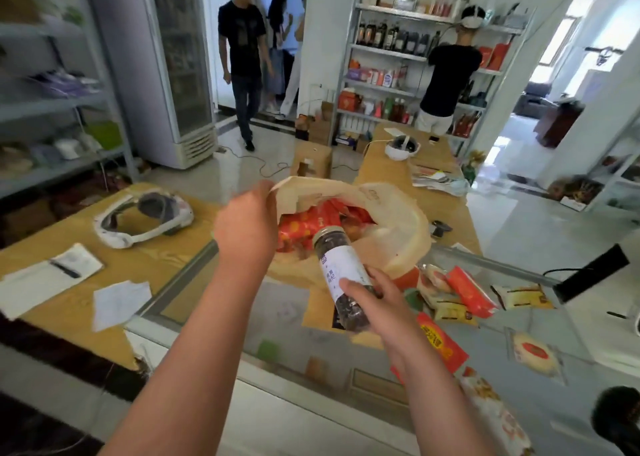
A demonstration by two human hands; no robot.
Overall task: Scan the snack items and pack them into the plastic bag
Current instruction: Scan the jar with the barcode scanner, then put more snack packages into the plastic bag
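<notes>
Left hand [247, 229] raised, pinching; right hand [377, 305] lower, gripping.

bag [398, 220] mid tabletop [287, 403], mouth toward the camera. left grip [247, 227] pinches the bag's left rim, held up. packets [304, 227] lie inside the bag. jar [341, 275] in right grip [377, 303], tilted, its top at the bag's mouth, before the packets. right of the bag: loose snacks [467, 291] on the tabletop, more nearer along the right side. left of the bag: headset [145, 218]. before it, notebook [45, 275] with pen [65, 269] on it. paper [119, 301] right of the notebook. behind the bag: box [311, 159] on the floor, second headset [401, 147] on a far tabletop. fridge [173, 75] back left, shelf [415, 68] back right.
</notes>
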